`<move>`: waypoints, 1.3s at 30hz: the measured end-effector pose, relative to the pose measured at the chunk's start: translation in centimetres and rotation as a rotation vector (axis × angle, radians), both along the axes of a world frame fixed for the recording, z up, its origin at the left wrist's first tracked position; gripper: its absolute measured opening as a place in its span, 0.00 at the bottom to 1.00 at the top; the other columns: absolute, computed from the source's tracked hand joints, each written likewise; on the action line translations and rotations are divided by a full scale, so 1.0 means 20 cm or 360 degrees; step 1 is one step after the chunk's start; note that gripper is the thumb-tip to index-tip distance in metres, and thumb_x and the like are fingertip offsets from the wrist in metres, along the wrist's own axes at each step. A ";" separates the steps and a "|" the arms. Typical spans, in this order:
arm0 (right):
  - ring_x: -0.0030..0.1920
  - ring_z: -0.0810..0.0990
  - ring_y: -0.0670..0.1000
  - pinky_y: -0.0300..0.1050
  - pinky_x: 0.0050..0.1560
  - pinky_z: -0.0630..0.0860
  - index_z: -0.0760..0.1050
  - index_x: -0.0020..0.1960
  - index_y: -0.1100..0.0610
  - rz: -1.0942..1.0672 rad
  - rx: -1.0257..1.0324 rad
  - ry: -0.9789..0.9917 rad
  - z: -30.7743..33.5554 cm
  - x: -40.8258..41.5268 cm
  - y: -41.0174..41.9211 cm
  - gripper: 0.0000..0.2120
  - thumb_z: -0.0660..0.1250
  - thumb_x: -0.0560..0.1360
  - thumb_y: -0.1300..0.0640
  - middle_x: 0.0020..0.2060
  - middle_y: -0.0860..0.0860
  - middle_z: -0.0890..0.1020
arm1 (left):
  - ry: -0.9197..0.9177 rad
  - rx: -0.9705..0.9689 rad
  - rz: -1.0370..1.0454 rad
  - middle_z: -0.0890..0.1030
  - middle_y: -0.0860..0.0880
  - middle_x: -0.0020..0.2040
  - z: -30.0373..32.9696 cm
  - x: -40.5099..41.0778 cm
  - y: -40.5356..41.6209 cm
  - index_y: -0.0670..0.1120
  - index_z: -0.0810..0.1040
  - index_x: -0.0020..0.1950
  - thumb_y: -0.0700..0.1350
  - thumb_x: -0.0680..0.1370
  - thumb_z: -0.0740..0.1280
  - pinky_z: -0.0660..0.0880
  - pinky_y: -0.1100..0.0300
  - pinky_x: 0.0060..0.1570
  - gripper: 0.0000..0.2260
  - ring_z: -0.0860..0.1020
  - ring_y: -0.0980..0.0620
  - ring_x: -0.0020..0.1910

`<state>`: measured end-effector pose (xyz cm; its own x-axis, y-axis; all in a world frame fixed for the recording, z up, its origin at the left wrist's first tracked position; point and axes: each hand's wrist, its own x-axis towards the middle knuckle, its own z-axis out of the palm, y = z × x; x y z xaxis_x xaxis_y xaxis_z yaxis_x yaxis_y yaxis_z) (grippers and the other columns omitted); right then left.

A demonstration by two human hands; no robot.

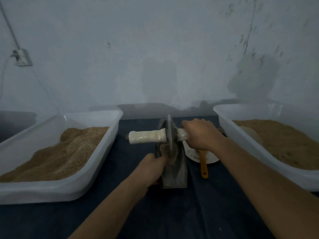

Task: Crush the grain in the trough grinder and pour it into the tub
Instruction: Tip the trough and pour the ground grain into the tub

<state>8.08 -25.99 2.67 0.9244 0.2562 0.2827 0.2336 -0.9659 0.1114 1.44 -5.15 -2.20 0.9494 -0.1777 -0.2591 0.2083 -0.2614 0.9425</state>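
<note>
Gripping the trough grinder (174,176) by its near rim w/ left hand (152,165) to steady it, right hand (198,133) curls round the wheel's axle handle (182,135) to roll over grain (165,150) betw. two tubs (96,152).

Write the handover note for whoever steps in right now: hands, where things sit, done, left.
Left hand grips the near left rim of the trough grinder. Right hand grips the right end of the wheel handle; the wheel stands upright in the trough on grain. Tubs of grain sit left and right. Crushing underway; pouring into the tub is left.
</note>
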 end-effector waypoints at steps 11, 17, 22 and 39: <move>0.36 0.75 0.52 0.45 0.31 0.69 0.65 0.39 0.49 0.0050 0.0189 -0.0079 0.05 -0.02 0.03 0.12 0.69 0.73 0.57 0.36 0.49 0.74 | 0.0162 -0.0642 0.0036 0.88 0.42 0.51 0.03 -0.08 0.01 0.46 0.80 0.63 0.38 0.79 0.64 0.82 0.53 0.43 0.13 0.87 0.45 0.47; 0.36 0.76 0.50 0.44 0.31 0.70 0.70 0.41 0.51 0.0164 0.0279 -0.0050 0.12 -0.03 0.10 0.09 0.71 0.71 0.57 0.36 0.48 0.76 | 0.0121 -0.0595 0.0074 0.87 0.42 0.53 0.05 -0.15 0.05 0.48 0.79 0.66 0.35 0.80 0.61 0.83 0.44 0.54 0.17 0.86 0.41 0.53; 0.39 0.79 0.53 0.51 0.38 0.80 0.71 0.42 0.50 0.0129 0.0349 -0.0030 0.19 -0.06 0.18 0.09 0.71 0.69 0.59 0.39 0.50 0.79 | 0.0070 -0.0609 0.0042 0.87 0.42 0.53 0.12 -0.18 0.14 0.49 0.79 0.66 0.35 0.78 0.61 0.83 0.44 0.51 0.19 0.86 0.41 0.52; 0.36 0.75 0.52 0.43 0.32 0.66 0.71 0.40 0.49 0.0215 0.0534 -0.0329 0.61 -0.08 0.70 0.07 0.68 0.72 0.56 0.37 0.49 0.76 | -0.0214 -0.0584 0.0237 0.85 0.44 0.40 0.63 -0.22 0.62 0.43 0.81 0.54 0.34 0.76 0.58 0.78 0.60 0.32 0.14 0.83 0.49 0.32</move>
<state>6.40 -12.08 14.80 0.8036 0.2333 0.5476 0.3667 -0.9187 -0.1466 -3.03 7.22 10.34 0.9927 -0.0935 -0.0759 0.0869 0.1203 0.9889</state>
